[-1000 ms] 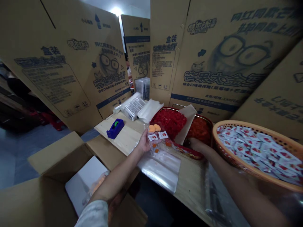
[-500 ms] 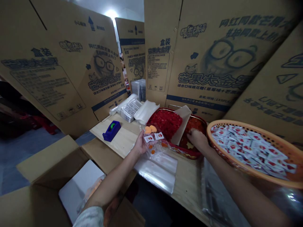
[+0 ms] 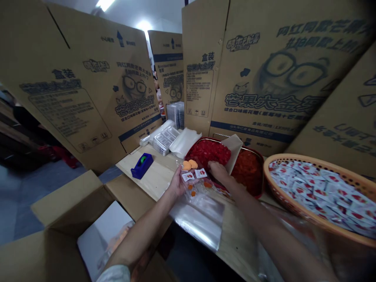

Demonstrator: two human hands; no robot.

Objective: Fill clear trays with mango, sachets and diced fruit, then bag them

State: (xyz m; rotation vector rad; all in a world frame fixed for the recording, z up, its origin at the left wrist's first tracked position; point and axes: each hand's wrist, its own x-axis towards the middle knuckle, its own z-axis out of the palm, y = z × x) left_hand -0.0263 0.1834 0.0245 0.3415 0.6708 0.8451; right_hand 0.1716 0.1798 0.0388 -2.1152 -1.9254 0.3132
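Note:
My left hand [image 3: 178,182] grips the edge of a clear plastic bag [image 3: 195,186] on the wooden table. Inside the bag lie orange jelly-like pieces and small white sachets with red marks. My right hand [image 3: 219,172] hangs with curled fingers at the near edge of a red-rimmed metal tray, next to the bag. Its fingertips are partly hidden, so I cannot tell if they hold anything. The tray [image 3: 249,150] contains diced red pieces [image 3: 207,152] and a darker orange-red mound [image 3: 248,170], with a sheet of paper [image 3: 233,150] between them.
A woven orange basket [image 3: 293,184] of white sachets stands at right. A blue tape dispenser [image 3: 142,165], clear compartment trays [image 3: 166,140] and a pile of flat plastic bags [image 3: 199,223] share the table. Tall printed cartons stand behind; an open carton [image 3: 58,203] sits lower left.
My right hand has moved left, from the darker mound in the tray towards the bag and the red pieces. My left hand still grips the bag.

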